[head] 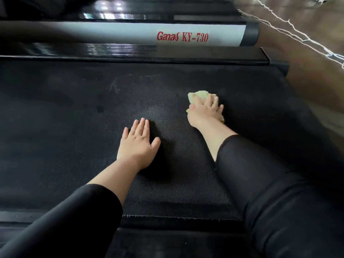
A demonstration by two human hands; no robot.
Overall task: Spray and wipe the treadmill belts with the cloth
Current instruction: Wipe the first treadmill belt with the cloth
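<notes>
Yellow-green cloth (200,95) bunched under right hand (203,111), fingers curled over it, pressing it onto belt (74,123). Left hand (138,143) flat on belt, fingers straight, nothing held, set nearer body, left of right hand. Best, judging: brace weight on left, wipe with overlapping strokes, spread cloth wider for more contact. Pale scuffs (115,86) beyond left hand probably need firmer rubbing. Side rail (130,33) beyond both hands. No spray bottle in view.
</notes>
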